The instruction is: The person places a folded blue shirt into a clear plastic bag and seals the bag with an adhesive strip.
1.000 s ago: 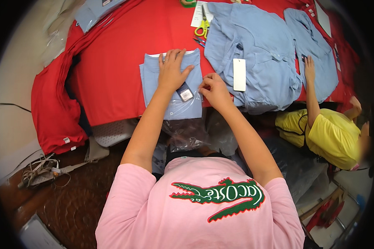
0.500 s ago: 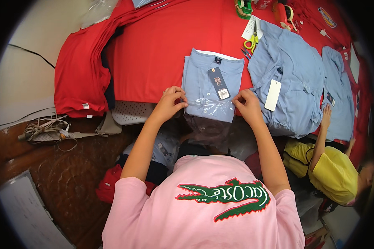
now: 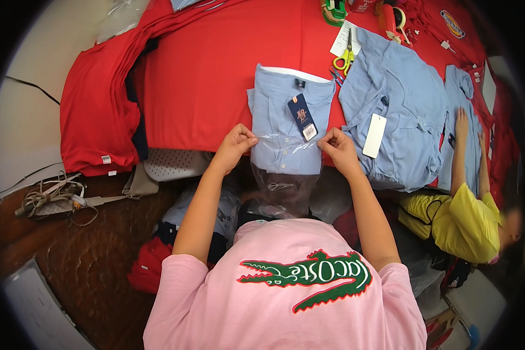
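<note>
A folded light-blue shirt (image 3: 268, 105) lies at the table's near edge, its collar away from me and a dark hang tag (image 3: 303, 116) on its front. The lower part of the shirt sits inside a clear plastic bag (image 3: 286, 185), whose loose end hangs over the edge toward me. My left hand (image 3: 237, 147) pinches the bag's opening at the shirt's left side. At the right side my right hand (image 3: 339, 150) pinches the other edge of the opening. Between both hands the bag's mouth stretches across the shirt, just below the tag.
Right of me lies a heap of blue shirts (image 3: 399, 116) with a white tag (image 3: 374, 135). Yellow-handled scissors (image 3: 345, 58) and a green tape dispenser (image 3: 333, 11) lie beyond. Folded red garments (image 3: 99, 111) hang over the left edge. A co-worker in yellow (image 3: 469, 224) handles another blue shirt.
The bag's mouth has come slightly farther up the shirt, and its loose end hangs more spread out. The view has shifted a little. The co-worker's hands have moved up along their shirt.
</note>
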A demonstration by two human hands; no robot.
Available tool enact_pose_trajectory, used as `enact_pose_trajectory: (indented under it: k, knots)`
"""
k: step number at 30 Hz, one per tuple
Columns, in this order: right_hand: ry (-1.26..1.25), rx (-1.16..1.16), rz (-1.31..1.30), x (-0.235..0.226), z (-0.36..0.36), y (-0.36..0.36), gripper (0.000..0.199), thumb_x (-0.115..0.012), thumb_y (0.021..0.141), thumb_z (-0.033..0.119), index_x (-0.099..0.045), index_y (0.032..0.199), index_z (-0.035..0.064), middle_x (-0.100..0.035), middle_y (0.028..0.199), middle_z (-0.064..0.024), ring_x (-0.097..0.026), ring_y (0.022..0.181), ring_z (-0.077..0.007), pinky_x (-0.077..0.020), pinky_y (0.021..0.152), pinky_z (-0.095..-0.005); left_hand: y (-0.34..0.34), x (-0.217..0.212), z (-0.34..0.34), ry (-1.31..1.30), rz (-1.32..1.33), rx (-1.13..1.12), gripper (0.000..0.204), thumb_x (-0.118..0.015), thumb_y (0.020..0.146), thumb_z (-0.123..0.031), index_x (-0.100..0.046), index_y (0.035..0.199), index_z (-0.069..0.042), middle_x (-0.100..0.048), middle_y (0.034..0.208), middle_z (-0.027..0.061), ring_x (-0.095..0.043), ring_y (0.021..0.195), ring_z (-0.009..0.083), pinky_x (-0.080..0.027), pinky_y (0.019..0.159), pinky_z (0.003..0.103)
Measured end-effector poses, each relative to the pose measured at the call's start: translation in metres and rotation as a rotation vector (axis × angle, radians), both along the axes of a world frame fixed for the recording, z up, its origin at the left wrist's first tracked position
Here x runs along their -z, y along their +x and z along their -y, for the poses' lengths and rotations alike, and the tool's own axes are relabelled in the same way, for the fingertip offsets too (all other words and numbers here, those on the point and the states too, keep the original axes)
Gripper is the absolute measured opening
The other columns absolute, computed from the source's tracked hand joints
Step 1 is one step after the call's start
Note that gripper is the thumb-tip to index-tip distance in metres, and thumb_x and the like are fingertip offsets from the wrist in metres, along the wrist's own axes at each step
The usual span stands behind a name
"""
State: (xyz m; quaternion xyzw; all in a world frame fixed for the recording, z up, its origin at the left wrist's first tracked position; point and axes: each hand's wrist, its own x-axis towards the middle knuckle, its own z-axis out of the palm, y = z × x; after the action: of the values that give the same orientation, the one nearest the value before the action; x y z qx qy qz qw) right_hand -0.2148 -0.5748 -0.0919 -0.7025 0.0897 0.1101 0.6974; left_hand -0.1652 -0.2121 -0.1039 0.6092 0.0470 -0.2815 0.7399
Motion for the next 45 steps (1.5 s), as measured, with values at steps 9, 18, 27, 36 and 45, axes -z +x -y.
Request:
enact_pose_trajectory:
  k: [9, 18, 27, 36, 45]
  knots:
    - [-0.693, -0.15, 0.54, -0.044, -0.002, 0.018, 0.014, -0.078, 0.088, 0.002, -0.066, 0.096, -0.0017, -0.072, 0.114, -0.0141, -0.065, 0.118, -0.0351, -0.0516, 0.105, -0.0442, 0.017, -0.066, 0.018, 0.827, 0.958, 0.175, 0.012, -0.074, 0.098, -0.006, -0.065, 0.102, 0.002, -0.062, 0.151, 0.0168, -0.068, 0.125, 0.0368, -0.051, 0.111, 0.046]
    - [-0.678, -0.16, 0.476, -0.036, 0.003, 0.043, 0.011, -0.073, 0.093, 0.001, -0.064, 0.1, -0.0004, -0.078, 0.113, -0.0135, -0.07, 0.103, -0.0339, -0.0551, 0.091, -0.0429, 0.046, -0.042, 0.033, 0.866, 0.991, 0.156, 0.01, -0.068, 0.101, -0.003, -0.065, 0.11, -0.001, -0.075, 0.114, 0.0158, -0.068, 0.112, 0.0391, -0.05, 0.107, 0.048]
    - [-0.518, -0.242, 0.186, -0.058, 0.014, 0.064, 0.013, -0.077, 0.091, 0.005, -0.069, 0.101, 0.0016, -0.077, 0.117, -0.0127, -0.071, 0.098, -0.0338, -0.0561, 0.089, -0.041, 0.066, -0.059, 0.025, 0.741, 0.834, 0.292, 0.02, -0.082, 0.094, -0.019, -0.072, 0.104, -0.004, -0.072, 0.1, 0.0084, -0.067, 0.103, 0.0299, -0.042, 0.114, 0.048]
    - [-0.903, -0.55, 0.419, -0.075, 0.027, 0.123, 0.018, -0.088, 0.067, 0.015, -0.073, 0.07, 0.0067, -0.048, 0.17, -0.0125, -0.036, 0.16, -0.0406, -0.0345, 0.127, -0.051, 0.11, -0.091, 0.04, 0.841, 0.93, 0.661, 0.02, -0.089, 0.083, -0.026, -0.077, 0.088, -0.012, -0.037, 0.174, 0.0163, -0.019, 0.166, 0.0414, -0.013, 0.134, 0.061]
    - [-0.547, -0.659, 0.176, -0.076, 0.028, 0.164, 0.014, -0.087, 0.07, 0.004, -0.075, 0.074, 0.0065, -0.053, 0.165, -0.0207, -0.045, 0.157, -0.0369, -0.0416, 0.122, -0.0399, 0.169, -0.123, 0.055, 0.941, 0.753, 1.065, 0.021, -0.093, 0.077, -0.029, -0.078, 0.081, -0.015, -0.036, 0.178, 0.0152, -0.009, 0.17, 0.0421, 0.008, 0.133, 0.066]
